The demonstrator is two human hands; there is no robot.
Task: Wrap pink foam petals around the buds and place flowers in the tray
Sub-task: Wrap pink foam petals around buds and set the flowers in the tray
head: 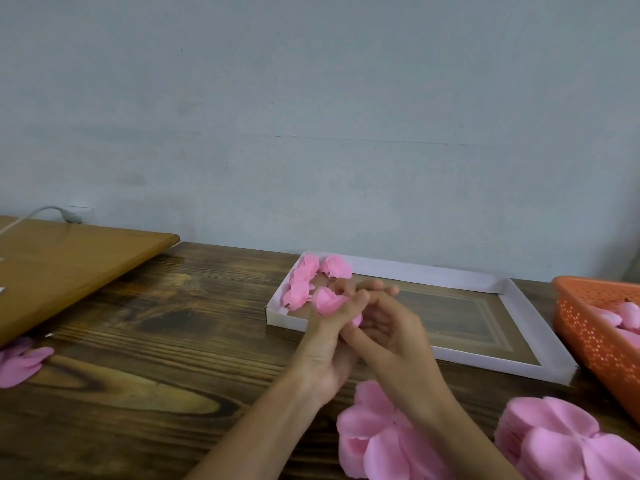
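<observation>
Dark wood worktop point(138, 341), tray point(415, 270) near the wall. Your left hand point(323, 355) and right hand point(393, 336) both grip one part-wrapped flower point(327, 301) over the tray's near-left edge. You're likely mid-wrap. Next: close the petals and set it beside the finished flowers point(299, 289).

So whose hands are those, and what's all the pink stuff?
No machine here: a person wears a camera on their head, so you look down at their own hands. The left hand and right hand together hold a half-wrapped pink foam flower. On the dark wooden table lies a shallow white cardboard tray with finished pink flowers in its far left corner. Stacks of flat pink foam petals wait nearby, and an orange plastic basket with holes sits at the right.
</observation>
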